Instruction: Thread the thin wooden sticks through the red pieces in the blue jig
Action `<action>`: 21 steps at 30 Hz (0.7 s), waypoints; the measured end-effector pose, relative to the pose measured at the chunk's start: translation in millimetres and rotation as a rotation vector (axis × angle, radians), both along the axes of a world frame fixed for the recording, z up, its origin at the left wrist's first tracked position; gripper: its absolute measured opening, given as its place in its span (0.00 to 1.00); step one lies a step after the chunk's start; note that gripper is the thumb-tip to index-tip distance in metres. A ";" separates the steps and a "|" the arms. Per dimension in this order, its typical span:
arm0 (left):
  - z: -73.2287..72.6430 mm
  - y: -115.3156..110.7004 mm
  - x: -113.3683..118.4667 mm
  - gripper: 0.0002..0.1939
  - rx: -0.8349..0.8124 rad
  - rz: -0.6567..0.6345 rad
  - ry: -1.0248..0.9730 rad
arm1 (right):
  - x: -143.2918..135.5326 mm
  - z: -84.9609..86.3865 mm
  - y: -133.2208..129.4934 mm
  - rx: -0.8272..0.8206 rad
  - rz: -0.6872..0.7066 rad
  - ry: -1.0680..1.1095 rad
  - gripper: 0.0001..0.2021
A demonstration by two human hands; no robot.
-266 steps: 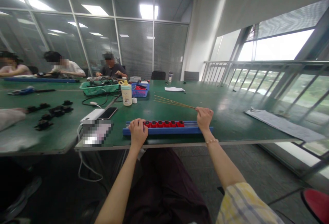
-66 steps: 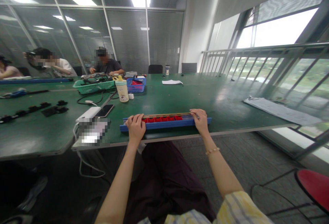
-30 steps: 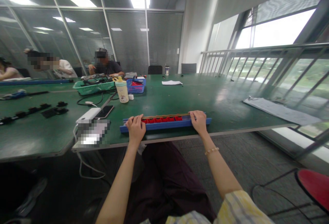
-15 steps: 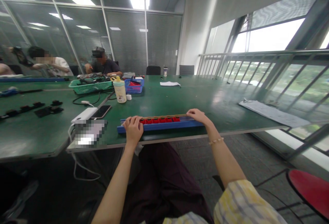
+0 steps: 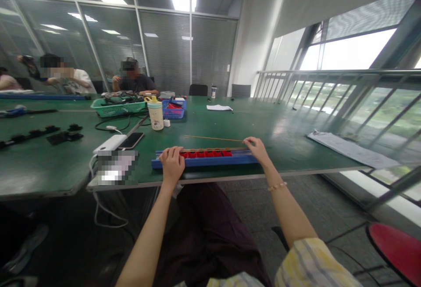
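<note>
A long blue rail (image 5: 217,160) lies along the table's near edge, with several red pieces (image 5: 207,153) in a row inside it. My left hand (image 5: 171,164) is closed over its left end, fingertips by the first red piece. Between the thumb and fingers of my right hand (image 5: 256,148) is the right end of a thin orange-brown stick (image 5: 213,138), its other end pointing left beyond the rail. A second thin stick (image 5: 215,149) runs along the rail's top, from my left fingertips toward my right hand. What my left fingers press on underneath is hidden.
To the left are a phone (image 5: 132,141), a white power bank (image 5: 110,144) with cables, and a yellow-lidded cup (image 5: 155,116). Green (image 5: 118,110) and blue (image 5: 173,112) baskets stand behind. A clipboard (image 5: 348,148) lies right. Two people (image 5: 134,78) sit at far left.
My right hand has lifted a thin stick off the rail's top, and the stick now angles away above the table behind it. My left hand stays on the rail. The view has shifted slightly.
</note>
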State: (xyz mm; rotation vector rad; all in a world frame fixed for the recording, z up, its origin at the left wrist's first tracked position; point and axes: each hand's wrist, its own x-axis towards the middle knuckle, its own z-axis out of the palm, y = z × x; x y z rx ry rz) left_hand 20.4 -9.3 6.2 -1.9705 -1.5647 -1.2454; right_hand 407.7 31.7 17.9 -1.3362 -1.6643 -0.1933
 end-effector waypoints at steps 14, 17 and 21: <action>-2.3 2.7 0.2 0.15 0.000 0.060 -0.025 | -32.1 -37.7 -17.1 0.170 -0.159 0.108 0.14; -2.5 4.0 0.7 0.14 -0.007 0.060 -0.030 | -32.7 -38.1 -18.0 0.171 -0.153 0.125 0.14; -2.7 4.6 1.2 0.13 -0.003 0.070 -0.018 | -32.9 -37.4 -21.1 0.176 -0.146 0.145 0.15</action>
